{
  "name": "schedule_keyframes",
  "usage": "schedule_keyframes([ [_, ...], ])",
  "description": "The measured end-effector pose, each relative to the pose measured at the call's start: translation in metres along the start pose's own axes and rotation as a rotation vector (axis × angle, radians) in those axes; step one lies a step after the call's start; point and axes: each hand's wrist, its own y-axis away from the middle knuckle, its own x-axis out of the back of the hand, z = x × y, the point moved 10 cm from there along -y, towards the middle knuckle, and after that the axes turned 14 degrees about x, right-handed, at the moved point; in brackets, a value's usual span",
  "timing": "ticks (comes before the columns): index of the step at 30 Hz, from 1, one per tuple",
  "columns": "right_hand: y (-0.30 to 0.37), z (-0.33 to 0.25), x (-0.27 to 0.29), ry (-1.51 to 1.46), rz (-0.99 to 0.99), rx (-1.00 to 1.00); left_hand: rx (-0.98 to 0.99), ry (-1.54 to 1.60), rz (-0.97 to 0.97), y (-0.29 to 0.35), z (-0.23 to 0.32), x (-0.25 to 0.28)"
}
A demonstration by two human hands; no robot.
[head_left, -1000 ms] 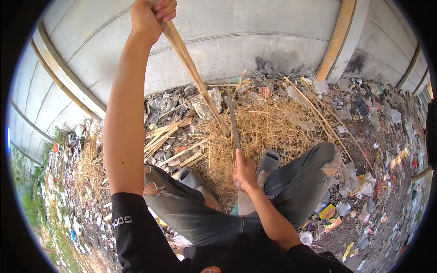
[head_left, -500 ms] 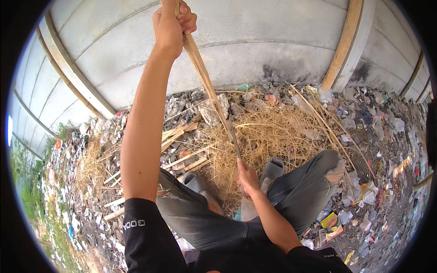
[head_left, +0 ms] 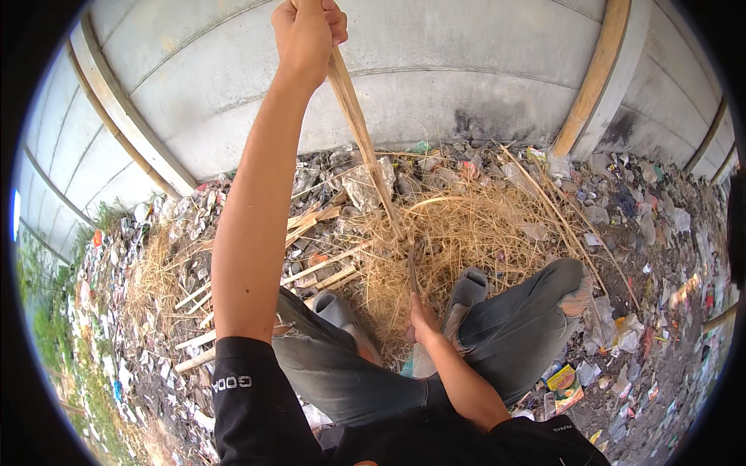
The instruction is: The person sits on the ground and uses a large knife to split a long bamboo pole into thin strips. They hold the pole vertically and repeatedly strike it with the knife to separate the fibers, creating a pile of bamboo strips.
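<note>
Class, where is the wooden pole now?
In the head view, the wooden pole is upper middle, slightly left, slanting down from the left hand at the top edge, in front of the pale rock, toward the dry straw.

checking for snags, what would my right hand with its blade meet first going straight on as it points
Probably the lower end of the wooden stick: the blade in the right hand points at it, with dry straw around. Depth is unclear, so straw could come first.

My left arm (head_left: pixel 256 210) is stretched nearly straight, left hand (head_left: pixel 307 35) clenched well beyond and left of my right knee (head_left: pixel 561 283). Right hand (head_left: pixel 422 322) curled in a grip, left of same knee.
</note>
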Motion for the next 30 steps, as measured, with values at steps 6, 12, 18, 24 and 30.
schedule_keyframes([
  [6, 0.027, -0.202, -0.013, -0.384, -0.208, 0.550, -0.083, -0.096, 0.126, -0.003, 0.000, 0.033],
  [12, 0.057, -0.251, 0.011, -0.550, -0.154, 0.601, -0.048, -0.152, 0.082, 0.023, -0.041, 0.051],
  [18, 0.060, -0.193, 0.028, -0.504, -0.064, 0.380, -0.115, -0.275, 0.219, 0.051, -0.046, 0.063],
  [24, 0.061, -0.171, 0.046, -0.447, -0.012, 0.360, -0.444, -0.321, 0.379, 0.073, 0.099, 0.027],
  [30, 0.068, -0.185, 0.028, -0.468, -0.073, 0.425, -0.411, -0.352, 0.349, 0.068, 0.099, 0.038],
])
